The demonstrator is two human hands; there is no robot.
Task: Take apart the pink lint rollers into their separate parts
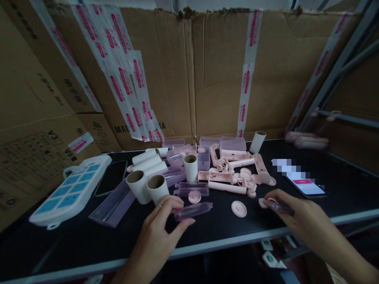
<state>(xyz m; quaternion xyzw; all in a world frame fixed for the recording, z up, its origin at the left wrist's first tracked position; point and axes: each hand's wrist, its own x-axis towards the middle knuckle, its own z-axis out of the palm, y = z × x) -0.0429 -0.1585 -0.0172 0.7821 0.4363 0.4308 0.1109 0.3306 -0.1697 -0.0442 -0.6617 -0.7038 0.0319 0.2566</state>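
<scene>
My left hand has its thumb and fingers around the left end of a translucent pink-purple plastic tube, low over the black table. My right hand is closed on a small clear plastic piece, with a pale pink round cap at the fingertips; the fingers hide part of both. Between the hands a pink disc lies flat. Behind my left fingers are more translucent tubes and a smaller pink disc. White cardboard tubes stand just beyond that hand.
Pink plastic holders and small caps are heaped mid-table. Purple translucent boxes lie left and behind. A white power strip and dark phone are left, a lit phone right. Cardboard walls the back.
</scene>
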